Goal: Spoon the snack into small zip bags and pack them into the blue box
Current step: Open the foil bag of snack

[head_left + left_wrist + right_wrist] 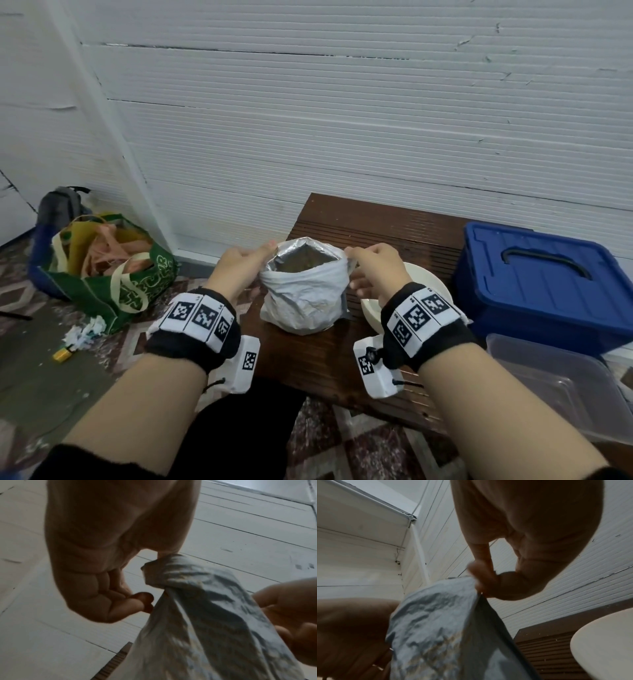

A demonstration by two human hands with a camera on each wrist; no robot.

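A crumpled silver foil snack bag (303,294) stands upright on the dark wooden table (383,233), its mouth folded down and wide, brownish snack visible inside. My left hand (245,265) pinches the bag's left rim, and my right hand (371,265) pinches the right rim. In the left wrist view the left hand (150,566) holds the bag's (205,622) folded corner. The right wrist view, blurred, has the right hand (481,580) pinching the bag's (440,622) top edge. The blue box (544,284) sits to the right with its lid on.
A cream bowl (421,284) stands just right of the bag, partly behind my right wrist. A clear plastic container (561,383) lies in front of the blue box. On the floor at left are a green tote bag (113,270), a backpack and paper scraps.
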